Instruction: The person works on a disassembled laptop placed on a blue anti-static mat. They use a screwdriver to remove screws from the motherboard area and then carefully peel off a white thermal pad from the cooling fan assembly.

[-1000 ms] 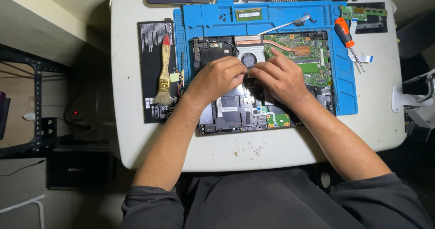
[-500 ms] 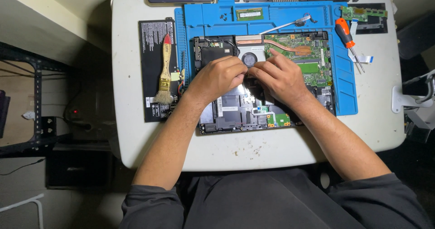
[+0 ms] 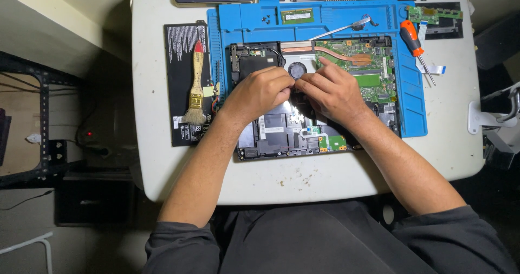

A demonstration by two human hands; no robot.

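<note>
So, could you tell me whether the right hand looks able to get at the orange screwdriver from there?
Probably yes: the screwdriver lies uncovered on that side, nothing between it and the right hand.

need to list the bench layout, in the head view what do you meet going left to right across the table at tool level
black flat battery pack → paintbrush lying on it → left hand → right hand over the opened laptop → orange-handled screwdriver → white table edge

Opened laptop (image 3: 303, 127) on mat (image 3: 411, 111); brush (image 3: 195, 84) left, screwdriver (image 3: 413, 40) right.
</note>
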